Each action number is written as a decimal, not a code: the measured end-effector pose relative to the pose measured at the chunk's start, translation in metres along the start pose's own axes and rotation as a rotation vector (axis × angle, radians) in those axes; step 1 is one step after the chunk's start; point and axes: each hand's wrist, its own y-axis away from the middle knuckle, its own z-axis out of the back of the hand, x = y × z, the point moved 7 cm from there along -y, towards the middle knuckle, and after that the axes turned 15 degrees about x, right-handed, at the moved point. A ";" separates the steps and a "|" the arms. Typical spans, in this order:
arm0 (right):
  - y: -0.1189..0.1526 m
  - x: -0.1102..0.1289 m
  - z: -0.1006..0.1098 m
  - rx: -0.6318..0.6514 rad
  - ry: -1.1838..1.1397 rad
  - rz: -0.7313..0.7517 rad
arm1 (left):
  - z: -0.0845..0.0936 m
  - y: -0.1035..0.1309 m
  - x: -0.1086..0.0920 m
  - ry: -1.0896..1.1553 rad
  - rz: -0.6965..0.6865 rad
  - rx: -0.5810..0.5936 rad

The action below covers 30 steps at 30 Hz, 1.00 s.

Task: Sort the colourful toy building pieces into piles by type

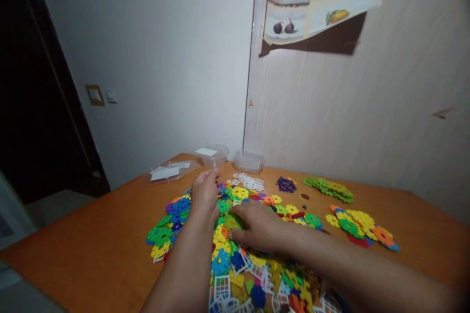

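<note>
A large heap of colourful plastic snowflake discs lies on the table. My left hand is closed at the far side of this heap, its fingers curled together; what they hold, if anything, is hidden. Over the middle of the pile, my right hand reaches in from the right with thumb and fingers apart, touching the discs near a light green piece. White plastic fence-like pieces and dark yellow pieces are mixed into the near part of the heap.
Behind the heap stand a round clear tub and a rectangular clear box; clear lids lie left. Separate groups hold white pieces, purple pieces, green pieces and discs. A wall borders the wooden table.
</note>
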 end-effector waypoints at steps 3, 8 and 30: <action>-0.002 0.000 -0.002 0.002 0.040 -0.061 | -0.002 0.001 0.000 0.006 0.006 0.016; 0.001 -0.014 0.005 -0.105 -0.026 -0.062 | -0.007 0.003 0.001 -0.009 0.014 0.058; 0.152 -0.337 0.085 -0.813 -0.730 -0.818 | -0.021 0.012 -0.010 -0.278 -0.049 0.162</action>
